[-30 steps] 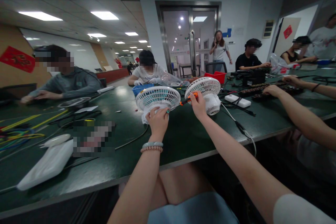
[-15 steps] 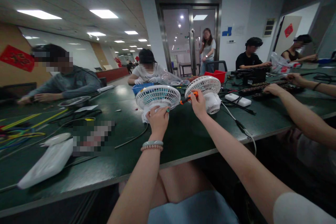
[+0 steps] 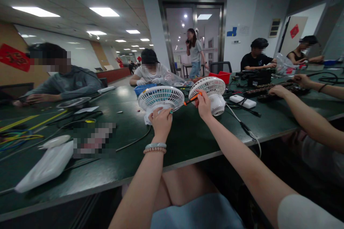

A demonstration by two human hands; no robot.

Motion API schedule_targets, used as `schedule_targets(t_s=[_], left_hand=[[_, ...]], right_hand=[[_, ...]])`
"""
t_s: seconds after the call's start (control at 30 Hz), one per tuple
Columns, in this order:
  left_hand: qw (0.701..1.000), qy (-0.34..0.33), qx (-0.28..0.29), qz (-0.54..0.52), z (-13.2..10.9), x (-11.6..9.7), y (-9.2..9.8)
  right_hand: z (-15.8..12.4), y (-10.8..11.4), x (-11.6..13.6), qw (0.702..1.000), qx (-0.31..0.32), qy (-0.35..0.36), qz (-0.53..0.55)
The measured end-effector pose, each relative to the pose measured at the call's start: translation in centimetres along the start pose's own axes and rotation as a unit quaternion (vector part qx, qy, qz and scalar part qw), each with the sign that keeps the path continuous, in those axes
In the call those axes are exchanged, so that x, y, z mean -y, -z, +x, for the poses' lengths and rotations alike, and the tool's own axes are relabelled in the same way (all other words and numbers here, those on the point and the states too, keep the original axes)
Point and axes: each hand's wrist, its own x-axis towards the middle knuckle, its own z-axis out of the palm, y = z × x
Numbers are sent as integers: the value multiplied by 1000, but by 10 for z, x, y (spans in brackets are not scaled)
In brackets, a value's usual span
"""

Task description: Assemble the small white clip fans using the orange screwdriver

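Note:
Two small white fans stand side by side on the dark green table. On the left fan (image 3: 161, 94), my left hand (image 3: 161, 121) has its fingers closed about the part behind the round grille. A small green thing (image 3: 171, 111) shows at those fingertips, too small to name. My right hand (image 3: 203, 105) grips an orange and black screwdriver (image 3: 192, 98), whose thin shaft points left and down toward my left fingertips. Just behind my right hand is the right fan (image 3: 209, 86), tilted, its vented motor housing toward me. The screwdriver's tip is hard to make out.
A white plastic-wrapped package (image 3: 47, 168) lies left, near colored wires (image 3: 23, 137). A blue bin (image 3: 145, 88) and red bin (image 3: 220, 77) stand behind the fans. Right are a white box (image 3: 242, 101) with cable and a co-worker's hands (image 3: 279, 91) at dark strips. Other people sit around.
Both hands keep nearly the same place, and the screwdriver handle sits slightly lower and leveled differently. Behind the table, the standing person has moved left. The whole view shifts slightly.

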Motion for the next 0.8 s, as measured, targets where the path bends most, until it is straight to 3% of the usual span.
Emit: schedule_targets(t_s=[0.6, 0.8], left_hand=[[1000, -8, 3, 7, 0, 0, 1], [1000, -5, 3, 5, 0, 0, 1]], right_hand=[[0, 1, 5, 997, -33, -5, -76], [-1, -1, 0, 999, 20, -18, 46]])
